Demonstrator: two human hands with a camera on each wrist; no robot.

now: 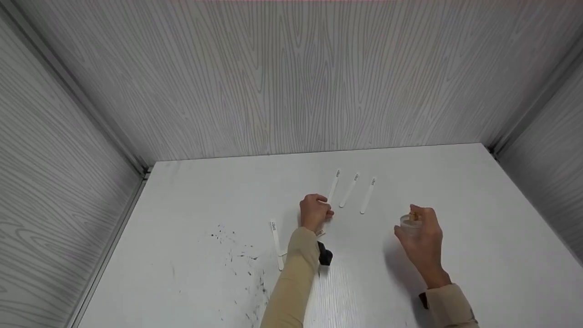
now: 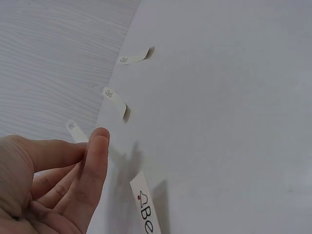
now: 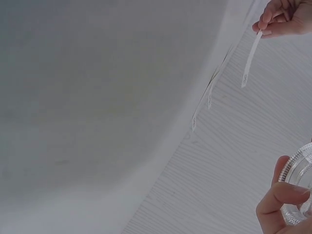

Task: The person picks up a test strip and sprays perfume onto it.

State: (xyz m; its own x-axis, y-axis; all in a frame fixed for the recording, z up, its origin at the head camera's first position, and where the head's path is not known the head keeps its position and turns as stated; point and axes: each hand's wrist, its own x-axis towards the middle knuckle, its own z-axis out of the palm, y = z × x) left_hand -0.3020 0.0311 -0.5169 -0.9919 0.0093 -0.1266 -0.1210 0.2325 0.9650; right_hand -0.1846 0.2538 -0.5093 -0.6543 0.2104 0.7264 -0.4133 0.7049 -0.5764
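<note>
My left hand (image 1: 314, 212) pinches the near end of a white printed paper strip (image 1: 334, 186), also seen in the right wrist view (image 3: 251, 61). Right of that strip lie two similar paper strips, a middle one (image 1: 350, 190) and a right one (image 1: 368, 197). At the right, my right hand (image 1: 423, 241) grips a clear round container (image 1: 406, 223) with a ridged rim (image 3: 292, 168). A small tan patch shows at its mouth; I cannot tell whether it is a finger or an object. Below my left hand in its wrist view stands a strip printed "Be" (image 2: 146, 207).
Another white strip (image 1: 274, 232) lies left of my left forearm, with a pale piece across it. Dark specks (image 1: 248, 257) mark the white table (image 1: 205, 196) at the left. A wood-grained panel (image 1: 291, 82) rises behind the table, with side panels left and right.
</note>
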